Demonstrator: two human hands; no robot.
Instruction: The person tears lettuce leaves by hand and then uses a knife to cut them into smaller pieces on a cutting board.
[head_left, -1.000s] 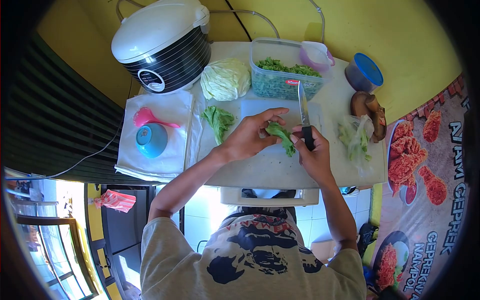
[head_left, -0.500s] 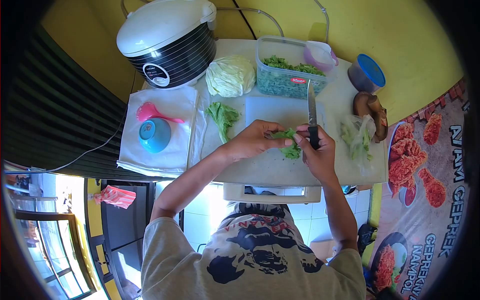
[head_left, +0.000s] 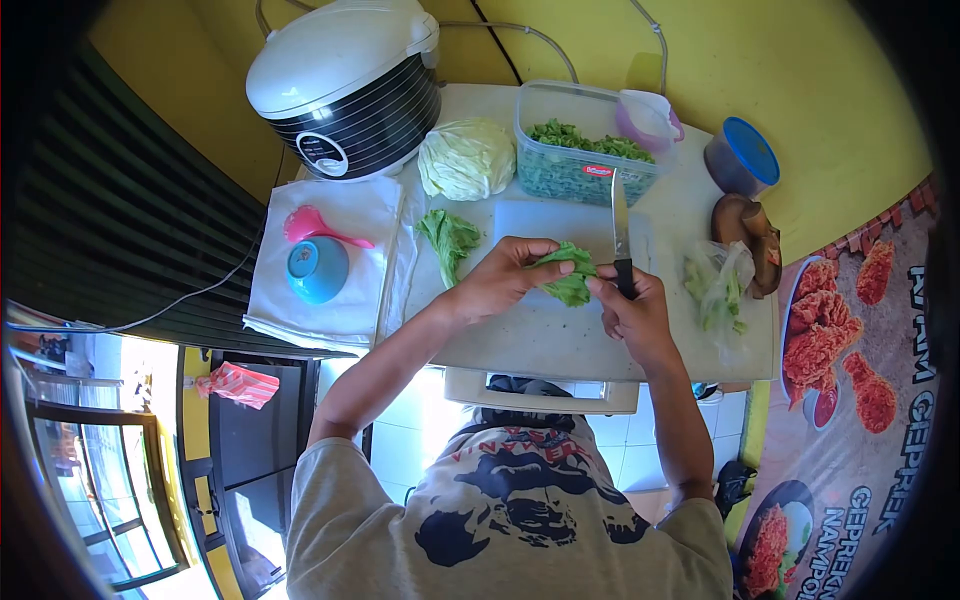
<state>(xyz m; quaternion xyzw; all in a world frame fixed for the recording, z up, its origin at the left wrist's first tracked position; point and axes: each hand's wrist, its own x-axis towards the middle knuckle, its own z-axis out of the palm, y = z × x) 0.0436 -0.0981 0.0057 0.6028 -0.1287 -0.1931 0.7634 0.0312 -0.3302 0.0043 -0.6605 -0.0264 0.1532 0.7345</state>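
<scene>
Pinched in my left hand (head_left: 508, 278) is a green lettuce leaf (head_left: 568, 274), held just in front of the white cutting board (head_left: 540, 216). My right hand (head_left: 636, 312) grips the black handle of a knife (head_left: 620, 225), blade pointing away from me, while its thumb and finger touch the leaf's right edge. Another lettuce leaf (head_left: 449, 240) lies left of the board. Behind the board stands a clear plastic container (head_left: 585, 175) of cut greens. A pale cabbage head (head_left: 467, 159) sits beside it.
A rice cooker (head_left: 345, 95) stands at the back left. Folded white cloth (head_left: 375, 285) bears a blue bowl (head_left: 318, 270) and a pink ladle (head_left: 325, 228). On the right are a plastic bag with greens (head_left: 718, 285), a brown wooden mortar and pestle (head_left: 748, 235) and a blue-lidded tub (head_left: 741, 157).
The lettuce leaf has been raised and turned between my hands, so more of it shows. The knife stays upright in my right hand. The whole view has shifted slightly.
</scene>
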